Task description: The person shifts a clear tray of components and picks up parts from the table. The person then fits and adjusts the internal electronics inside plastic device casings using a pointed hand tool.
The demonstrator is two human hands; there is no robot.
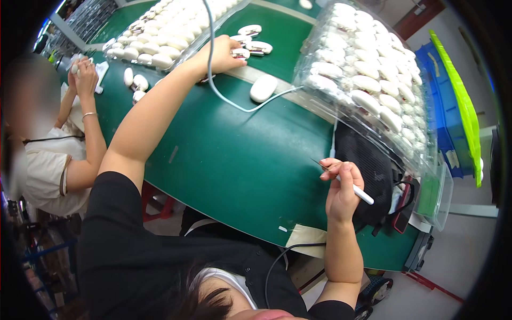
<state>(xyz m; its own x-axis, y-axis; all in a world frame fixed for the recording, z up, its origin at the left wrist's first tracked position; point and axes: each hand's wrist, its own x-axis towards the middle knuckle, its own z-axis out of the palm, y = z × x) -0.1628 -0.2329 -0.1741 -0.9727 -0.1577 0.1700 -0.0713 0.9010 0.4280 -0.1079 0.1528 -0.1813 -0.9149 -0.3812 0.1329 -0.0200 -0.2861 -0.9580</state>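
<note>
My left hand point(221, 53) reaches to the far middle of the table, its fingers closed round a white oval casing point(240, 53) with a dark, reddish underside. Just beyond it lie a few more white oval pieces point(260, 47). Over the right side of the table, my right hand point(344, 186) grips a slim pointed tool with a white handle point(364, 194). Its thin dark tip points up and left, away from the palm. A smooth white rounded device point(263, 88) rests nearer me than my left hand, beside a pale cable point(250, 110).
Clear trays of white oval pieces stand at the far left point(154, 40) and stacked high at the right point(368, 74). By my right hand sits a black mesh bag point(362, 165). Blue bins point(442, 106) stand farther right. A co-worker point(53, 154) handles a white piece at the left.
</note>
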